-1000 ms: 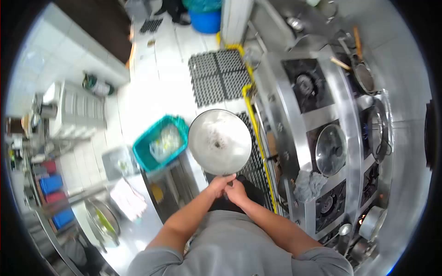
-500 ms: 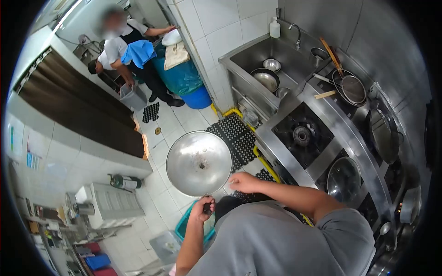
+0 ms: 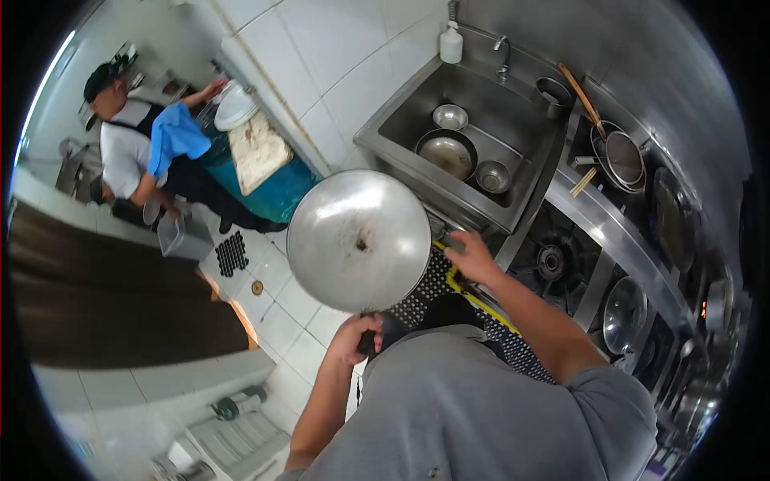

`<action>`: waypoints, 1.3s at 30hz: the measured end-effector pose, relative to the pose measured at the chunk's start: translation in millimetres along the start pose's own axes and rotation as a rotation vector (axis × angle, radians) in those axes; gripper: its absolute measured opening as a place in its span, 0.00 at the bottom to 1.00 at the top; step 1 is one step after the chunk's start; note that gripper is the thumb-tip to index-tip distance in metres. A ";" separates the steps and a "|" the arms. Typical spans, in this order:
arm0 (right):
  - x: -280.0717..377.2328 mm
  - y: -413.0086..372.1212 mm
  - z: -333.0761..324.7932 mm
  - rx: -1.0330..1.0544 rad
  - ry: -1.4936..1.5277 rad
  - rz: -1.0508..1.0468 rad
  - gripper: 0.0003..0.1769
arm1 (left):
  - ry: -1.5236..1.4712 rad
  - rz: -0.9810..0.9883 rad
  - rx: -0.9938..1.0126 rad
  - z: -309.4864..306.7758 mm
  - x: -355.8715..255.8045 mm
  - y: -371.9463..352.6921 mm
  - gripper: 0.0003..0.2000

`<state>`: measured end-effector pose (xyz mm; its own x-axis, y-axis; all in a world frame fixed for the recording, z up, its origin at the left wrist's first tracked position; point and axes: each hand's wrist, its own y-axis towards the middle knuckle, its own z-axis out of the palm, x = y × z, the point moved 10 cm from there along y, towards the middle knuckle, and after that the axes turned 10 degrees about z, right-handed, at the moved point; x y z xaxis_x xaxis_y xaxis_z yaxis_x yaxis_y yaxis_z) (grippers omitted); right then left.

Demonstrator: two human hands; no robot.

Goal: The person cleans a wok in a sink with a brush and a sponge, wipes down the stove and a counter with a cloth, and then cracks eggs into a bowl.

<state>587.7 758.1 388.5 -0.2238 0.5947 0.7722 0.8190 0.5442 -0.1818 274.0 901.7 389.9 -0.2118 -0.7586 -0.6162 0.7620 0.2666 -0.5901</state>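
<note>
A round metal pan with a dark spot near its middle is held up in front of my body. My left hand is wrapped round the pan's dark handle at its lower edge. To the right of the pan, my right hand is raised with its fingers curled; whether anything small is between them cannot be made out. It appears just apart from the pan's rim.
A steel sink holds bowls and a pan. Right of it is a stove with strainers, a glass lid and pots. A co-worker with a blue cloth stands at the upper left near a bin. A brown curtain hangs at left.
The pan looks larger and closer, raised by my left hand. My right hand has moved up and right. The view has shifted toward the sink, and the co-worker appears further left.
</note>
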 end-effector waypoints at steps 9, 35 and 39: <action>-41.0 179.8 -152.2 -0.377 0.871 0.321 0.22 | 0.337 0.378 -0.082 135.2 -206.4 193.6 0.10; -10.4 586.0 -226.1 0.252 0.814 0.273 0.18 | 0.522 -0.113 0.069 227.7 -214.1 487.5 0.06; 1.8 556.8 -245.4 0.154 1.048 0.218 0.20 | 0.445 -0.284 0.100 227.8 -186.9 519.4 0.05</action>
<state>1173.0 916.9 438.1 0.5415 -0.0744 0.8374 0.6951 0.5999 -0.3962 848.8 1046.5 317.4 -0.6402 -0.4618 -0.6139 0.6870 0.0133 -0.7265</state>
